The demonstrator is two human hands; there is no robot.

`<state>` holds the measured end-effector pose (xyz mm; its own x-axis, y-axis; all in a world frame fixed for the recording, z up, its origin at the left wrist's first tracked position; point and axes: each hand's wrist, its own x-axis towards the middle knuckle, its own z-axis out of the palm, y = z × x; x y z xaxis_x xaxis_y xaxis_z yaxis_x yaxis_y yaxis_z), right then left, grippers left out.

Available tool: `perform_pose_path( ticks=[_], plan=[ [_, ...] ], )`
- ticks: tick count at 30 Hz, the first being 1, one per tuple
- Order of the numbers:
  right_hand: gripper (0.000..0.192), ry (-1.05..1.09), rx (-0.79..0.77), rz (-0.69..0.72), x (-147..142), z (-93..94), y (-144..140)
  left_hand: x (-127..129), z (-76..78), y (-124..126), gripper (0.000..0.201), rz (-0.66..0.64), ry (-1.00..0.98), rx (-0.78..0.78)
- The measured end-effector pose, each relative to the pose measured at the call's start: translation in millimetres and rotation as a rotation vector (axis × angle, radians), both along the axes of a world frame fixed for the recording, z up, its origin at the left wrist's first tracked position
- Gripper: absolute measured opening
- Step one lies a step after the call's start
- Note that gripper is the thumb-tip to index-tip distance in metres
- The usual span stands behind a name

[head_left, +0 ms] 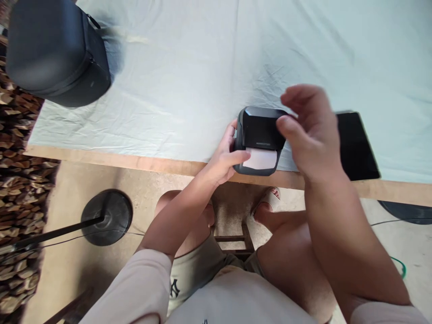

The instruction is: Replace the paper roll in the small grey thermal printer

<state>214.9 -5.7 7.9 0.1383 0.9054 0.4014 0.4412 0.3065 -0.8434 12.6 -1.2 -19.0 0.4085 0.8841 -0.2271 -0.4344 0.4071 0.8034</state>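
Note:
Near the table's front edge my left hand [227, 157] is wrapped round a small black portable printer [263, 128] from its left side. The thumb of that hand lies at the edge of a white paper [265, 159] in the printer's near part. My right hand [310, 121] is at the printer's upper right corner, a little blurred, its thumb and curled fingers apart with nothing visible between them. Its thumb overlaps the cover's edge; whether it touches I cannot tell. A black tablet [357, 146] lies on the table just right of that hand, partly hidden by it.
A pale cloth [175, 90] covers the table, with a wooden edge [135, 166] in front. At the far left stands a black zipped case [60, 49]. Stacked firewood [18, 180] lies left of the table. On the floor is a round black stand base [114, 220] with a cable.

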Motion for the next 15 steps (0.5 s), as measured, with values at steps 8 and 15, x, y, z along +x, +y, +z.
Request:
perform_pose_path(
  ticks=[8,15],
  plan=[
    [0.050,-0.101,-0.197,0.186,-17,2.5,-9,4,7.0,2,0.065,0.030,-0.083,-0.049],
    [0.049,-0.168,-0.193,0.159,-5,10.0,-4,11,4.1,6,0.054,0.105,-0.116,-0.226]
  ],
)
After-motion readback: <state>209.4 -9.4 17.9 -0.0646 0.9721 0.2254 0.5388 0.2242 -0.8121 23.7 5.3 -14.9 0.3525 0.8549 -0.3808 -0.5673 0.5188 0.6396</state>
